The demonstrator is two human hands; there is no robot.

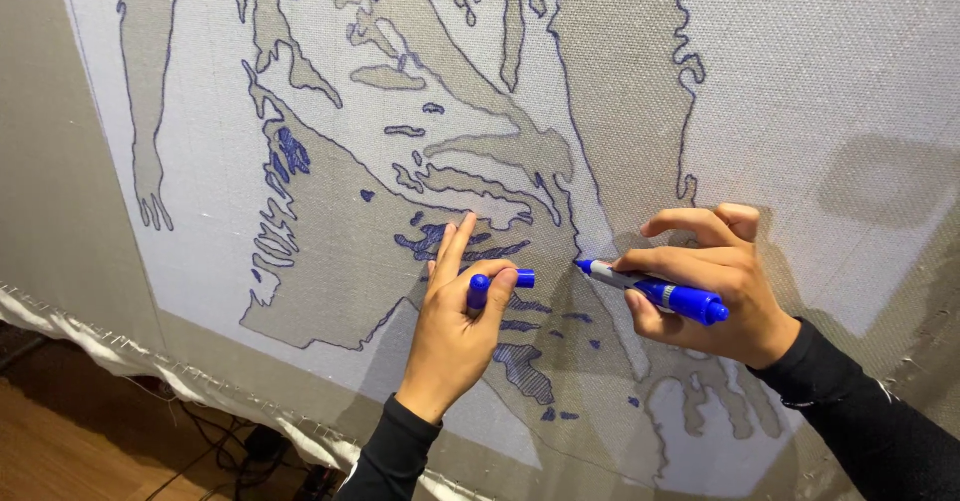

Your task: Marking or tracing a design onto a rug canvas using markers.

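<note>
The blue marker [655, 291] lies slanted in the right hand [710, 286], its tip pressed to the woven cloth [820, 71] at a dark outline just right of the picture's middle; the grip of that hand is clamped on the marker's barrel, thumb beneath and fingers curled over it. Just to the left, apart from the tip, the left hand [455, 331] rests against the cloth with two fingers stretched upward and flat, while its thumb and bent fingers pinch the blue marker cap [497, 283], so this grip is closed on the cap. Around both hands the cloth carries a projected pattern of pale and tan patches edged in blue line, some small shapes hatched or filled with blue ink. Both wrists wear black sleeves [870, 411]. The cloth's frayed lower edge [130, 346] runs along the lower left, with a wooden floor [60, 451] and dark cables [250, 451] below it.
</note>
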